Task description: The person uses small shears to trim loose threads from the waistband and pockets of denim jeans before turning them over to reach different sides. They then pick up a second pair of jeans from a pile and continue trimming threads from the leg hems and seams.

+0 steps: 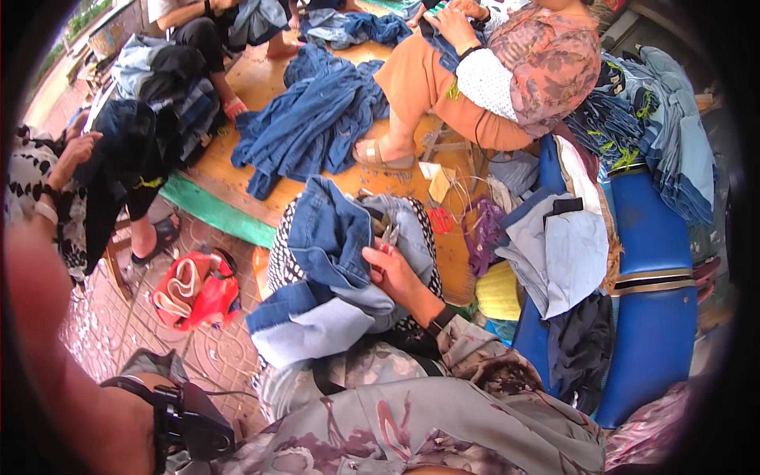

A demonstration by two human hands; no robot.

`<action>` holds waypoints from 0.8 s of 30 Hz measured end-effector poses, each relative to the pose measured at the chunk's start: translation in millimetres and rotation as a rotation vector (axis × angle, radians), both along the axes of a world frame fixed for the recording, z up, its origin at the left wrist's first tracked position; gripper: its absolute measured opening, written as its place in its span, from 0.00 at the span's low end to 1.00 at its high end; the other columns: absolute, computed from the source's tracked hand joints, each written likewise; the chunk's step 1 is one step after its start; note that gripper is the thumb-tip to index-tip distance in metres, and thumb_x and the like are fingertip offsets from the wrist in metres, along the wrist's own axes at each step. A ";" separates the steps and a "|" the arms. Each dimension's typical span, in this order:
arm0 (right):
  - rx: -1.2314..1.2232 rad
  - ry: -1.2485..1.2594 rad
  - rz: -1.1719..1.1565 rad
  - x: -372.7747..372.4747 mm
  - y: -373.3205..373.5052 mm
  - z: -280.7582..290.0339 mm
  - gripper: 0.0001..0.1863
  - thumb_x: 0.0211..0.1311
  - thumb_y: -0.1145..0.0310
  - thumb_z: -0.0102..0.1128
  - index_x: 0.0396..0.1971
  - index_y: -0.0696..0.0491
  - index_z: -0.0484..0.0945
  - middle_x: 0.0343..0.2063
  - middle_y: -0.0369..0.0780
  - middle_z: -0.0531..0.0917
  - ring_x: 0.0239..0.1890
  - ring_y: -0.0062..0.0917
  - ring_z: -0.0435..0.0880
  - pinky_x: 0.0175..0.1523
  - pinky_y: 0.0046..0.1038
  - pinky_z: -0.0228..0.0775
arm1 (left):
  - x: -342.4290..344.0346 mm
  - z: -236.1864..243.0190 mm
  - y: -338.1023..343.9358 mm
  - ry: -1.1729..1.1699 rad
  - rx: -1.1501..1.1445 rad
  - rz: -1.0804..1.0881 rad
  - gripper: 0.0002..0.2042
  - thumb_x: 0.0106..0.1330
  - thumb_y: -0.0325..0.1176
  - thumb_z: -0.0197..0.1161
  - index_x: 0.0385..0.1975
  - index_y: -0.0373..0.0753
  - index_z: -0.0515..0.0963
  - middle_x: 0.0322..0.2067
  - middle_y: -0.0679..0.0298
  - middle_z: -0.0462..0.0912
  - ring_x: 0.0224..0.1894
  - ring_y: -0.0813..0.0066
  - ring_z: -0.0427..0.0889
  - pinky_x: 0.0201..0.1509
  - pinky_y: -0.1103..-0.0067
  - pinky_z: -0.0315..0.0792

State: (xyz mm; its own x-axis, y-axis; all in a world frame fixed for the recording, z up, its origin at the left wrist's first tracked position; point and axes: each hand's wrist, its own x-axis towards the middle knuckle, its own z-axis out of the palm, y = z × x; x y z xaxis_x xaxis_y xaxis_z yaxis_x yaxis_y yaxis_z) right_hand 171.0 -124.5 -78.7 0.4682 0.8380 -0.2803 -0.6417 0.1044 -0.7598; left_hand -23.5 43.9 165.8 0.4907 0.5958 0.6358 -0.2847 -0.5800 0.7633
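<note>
My right hand (392, 273) holds small metal snips (389, 236), its fingers closed round them over a bundle of denim (324, 237). The bundle, of mid-blue and pale blue cloth, lies in my lap on black-and-white patterned fabric (285, 257). My left hand (36, 261) is raised at the far left edge, blurred and partly cut off by the rim, so its fingers cannot be made out; a black band with a buckle (190, 419) is round that arm.
Co-workers (522, 71) sit around a wooden platform (222, 170) with denim piles (309, 119). A blue padded seat (645, 332) bearing garments is at right. A red bag (198, 297) lies on the paving at left. Another person's hand (79, 146) is at upper left.
</note>
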 end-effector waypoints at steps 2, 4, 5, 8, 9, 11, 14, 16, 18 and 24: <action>0.001 -0.006 -0.017 2.4 0.9 0.5 0.06 0.59 0.65 0.56 0.34 0.47 0.72 0.22 0.24 0.71 0.19 0.08 0.63 0.23 0.13 0.53 | 0.7 -7.9 -4.2 0.015 -0.025 0.013 0.38 0.54 0.51 0.61 0.59 0.32 0.59 0.56 0.50 0.66 0.56 0.62 0.69 0.51 0.73 0.69; -0.012 -0.008 -0.019 3.0 -2.1 2.2 0.05 0.60 0.65 0.56 0.34 0.46 0.72 0.21 0.24 0.71 0.18 0.08 0.62 0.23 0.13 0.52 | 3.4 -12.7 -6.8 0.027 -0.035 0.028 0.38 0.53 0.51 0.61 0.59 0.32 0.59 0.56 0.50 0.66 0.56 0.62 0.69 0.51 0.73 0.69; -0.004 -0.004 -0.006 -0.9 3.9 2.9 0.05 0.60 0.65 0.56 0.34 0.46 0.72 0.21 0.24 0.71 0.18 0.08 0.62 0.23 0.13 0.52 | 0.9 -12.4 -5.5 0.032 -0.023 0.053 0.38 0.53 0.51 0.62 0.59 0.32 0.59 0.56 0.50 0.66 0.56 0.62 0.69 0.51 0.73 0.69; 0.006 0.000 0.005 3.3 3.4 -0.5 0.04 0.60 0.66 0.55 0.34 0.46 0.71 0.21 0.24 0.70 0.18 0.08 0.61 0.23 0.13 0.52 | 10.8 -17.8 -3.1 0.027 0.005 0.072 0.38 0.52 0.51 0.62 0.59 0.32 0.59 0.56 0.50 0.66 0.56 0.62 0.69 0.51 0.73 0.69; 0.004 0.003 -0.006 3.6 1.2 -0.9 0.04 0.60 0.67 0.55 0.35 0.47 0.71 0.21 0.24 0.70 0.17 0.08 0.61 0.22 0.13 0.52 | 14.9 -17.5 -2.0 0.022 0.018 0.078 0.38 0.52 0.51 0.62 0.59 0.32 0.59 0.56 0.50 0.66 0.56 0.62 0.69 0.51 0.73 0.69; -0.008 0.018 -0.007 1.1 0.6 -1.5 0.05 0.61 0.67 0.54 0.36 0.47 0.71 0.20 0.24 0.69 0.17 0.08 0.60 0.22 0.13 0.51 | 19.4 -13.4 1.7 0.004 0.067 0.120 0.39 0.52 0.51 0.63 0.59 0.32 0.59 0.56 0.50 0.66 0.56 0.62 0.70 0.51 0.73 0.69; -0.027 -0.010 -0.016 -3.3 -1.0 1.1 0.06 0.60 0.67 0.55 0.37 0.47 0.72 0.21 0.24 0.70 0.17 0.07 0.61 0.22 0.13 0.51 | 27.3 -9.6 15.1 -0.047 0.164 0.166 0.39 0.51 0.51 0.63 0.59 0.32 0.59 0.56 0.50 0.66 0.56 0.62 0.70 0.51 0.73 0.70; -0.086 -0.010 -0.027 -7.9 -0.8 5.3 0.08 0.60 0.66 0.55 0.39 0.47 0.73 0.21 0.24 0.71 0.17 0.07 0.61 0.22 0.13 0.50 | 36.0 -5.3 23.9 -0.106 0.232 0.209 0.39 0.51 0.51 0.64 0.59 0.32 0.59 0.56 0.50 0.66 0.56 0.62 0.70 0.50 0.73 0.70; -0.068 0.029 -0.004 -8.1 -13.0 -5.8 0.14 0.59 0.65 0.56 0.45 0.49 0.72 0.24 0.24 0.74 0.18 0.07 0.63 0.22 0.12 0.52 | 46.8 -0.7 22.9 -0.147 0.269 0.226 0.39 0.51 0.51 0.64 0.59 0.32 0.59 0.56 0.50 0.66 0.56 0.62 0.70 0.50 0.73 0.70; 0.034 0.058 0.013 -2.6 -1.3 -9.1 0.06 0.61 0.66 0.56 0.37 0.47 0.73 0.21 0.24 0.70 0.17 0.09 0.61 0.23 0.14 0.51 | 62.8 7.9 4.1 -0.142 0.287 0.251 0.40 0.50 0.51 0.65 0.59 0.33 0.59 0.56 0.51 0.66 0.56 0.62 0.70 0.50 0.73 0.70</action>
State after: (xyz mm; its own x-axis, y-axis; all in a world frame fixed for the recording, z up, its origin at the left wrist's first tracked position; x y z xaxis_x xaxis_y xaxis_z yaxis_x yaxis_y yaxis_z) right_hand 168.4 -125.8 -87.8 0.4405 0.8536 -0.2781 -0.6863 0.1205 -0.7172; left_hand 39.2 48.0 173.7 0.2477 0.4742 0.8449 -0.1979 -0.8289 0.5232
